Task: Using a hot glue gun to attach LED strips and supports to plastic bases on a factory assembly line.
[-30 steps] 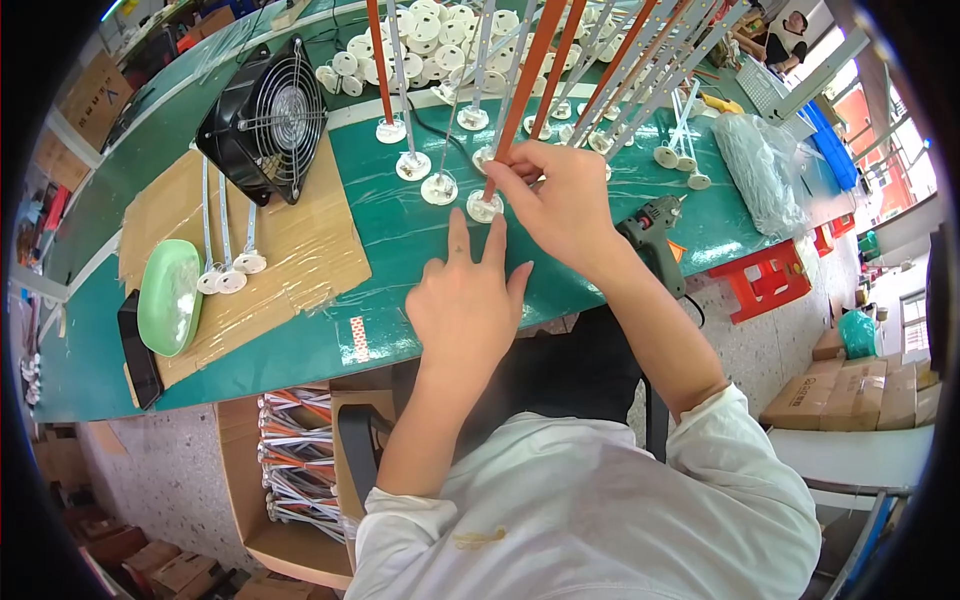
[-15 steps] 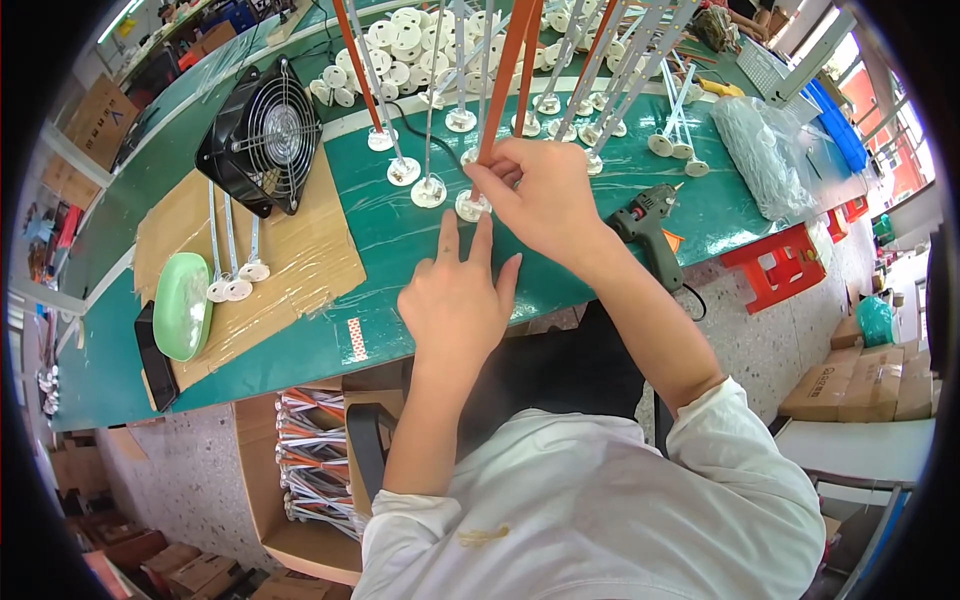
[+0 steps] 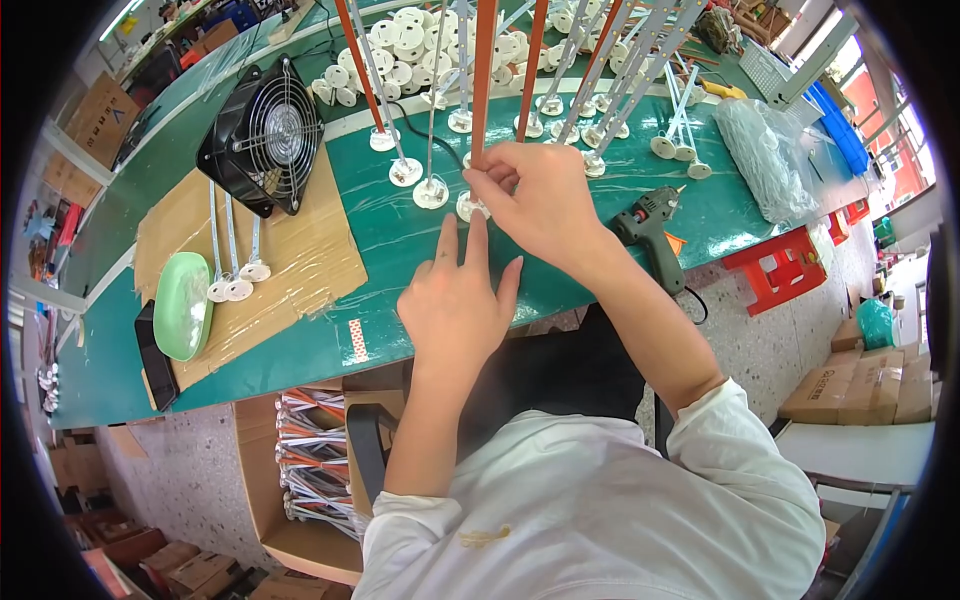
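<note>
An orange strip stands upright in a round white base on the green table. My right hand pinches this strip low down, just above the base. Below the base lies my left hand, its index and middle fingers stretched out to the base's near edge and its thumb apart. Several more strips, grey and orange, stand in white bases behind my hands; one nearby white base carries a grey strip. To the right of my right forearm, a dark green hot glue gun rests on the table.
A black fan stands on cardboard at left, beside a green dish and strips with round bases. White discs are heaped at the back. A plastic bag lies right. Below the table edge, a carton holds finished-looking strips.
The orange strip in my right hand has tilted slightly to the left and stands more upright. Both hands have stayed nearly in place.
</note>
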Tool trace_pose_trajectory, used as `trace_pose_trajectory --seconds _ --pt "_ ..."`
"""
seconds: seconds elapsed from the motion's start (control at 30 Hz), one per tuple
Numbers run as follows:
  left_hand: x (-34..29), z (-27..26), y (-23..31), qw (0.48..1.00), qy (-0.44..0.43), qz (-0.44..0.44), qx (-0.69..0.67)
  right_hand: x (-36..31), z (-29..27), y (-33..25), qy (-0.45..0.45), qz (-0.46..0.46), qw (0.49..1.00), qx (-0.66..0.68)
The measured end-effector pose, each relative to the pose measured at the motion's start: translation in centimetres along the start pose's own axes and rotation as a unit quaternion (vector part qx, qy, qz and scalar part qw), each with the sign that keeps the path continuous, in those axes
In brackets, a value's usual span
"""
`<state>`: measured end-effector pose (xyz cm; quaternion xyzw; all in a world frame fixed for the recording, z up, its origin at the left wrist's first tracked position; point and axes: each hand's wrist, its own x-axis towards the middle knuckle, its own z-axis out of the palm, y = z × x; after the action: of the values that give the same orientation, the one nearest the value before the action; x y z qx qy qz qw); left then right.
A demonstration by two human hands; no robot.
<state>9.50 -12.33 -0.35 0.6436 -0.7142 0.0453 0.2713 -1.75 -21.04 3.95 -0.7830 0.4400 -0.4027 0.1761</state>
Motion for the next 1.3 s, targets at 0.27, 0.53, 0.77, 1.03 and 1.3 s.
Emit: trace_pose_trajectory --seconds 0.27,0.53,0.77,1.03,1.3 --pt "0.0 0.0 0.3 1.000 0.007 0.005 -0.013 -0.3 -0.5 0.0 0.013 0.012 1.000 0.005" --pt "0.0 -0.2 0.6 1.000 -0.010 -0.007 0.017 -4.9 -8.5 -1.0 0.084 -0.017 0.996 -0.025" --pt "0.2 -0.7 1.9 1.000 0.020 0.001 0.004 0.6 -20.8 16.4 0.103 0.231 0.899 -0.357" --pt "-1.3 0.5 0.3 0.989 0.129 0.021 -0.063 5.1 -18.7 19.3 0.004 0.368 0.866 -0.339" --pt "-1.1 0.4 1.0 0.969 0.225 0.061 -0.079 3.4 -19.4 22.3 0.175 0.353 0.907 -0.152"
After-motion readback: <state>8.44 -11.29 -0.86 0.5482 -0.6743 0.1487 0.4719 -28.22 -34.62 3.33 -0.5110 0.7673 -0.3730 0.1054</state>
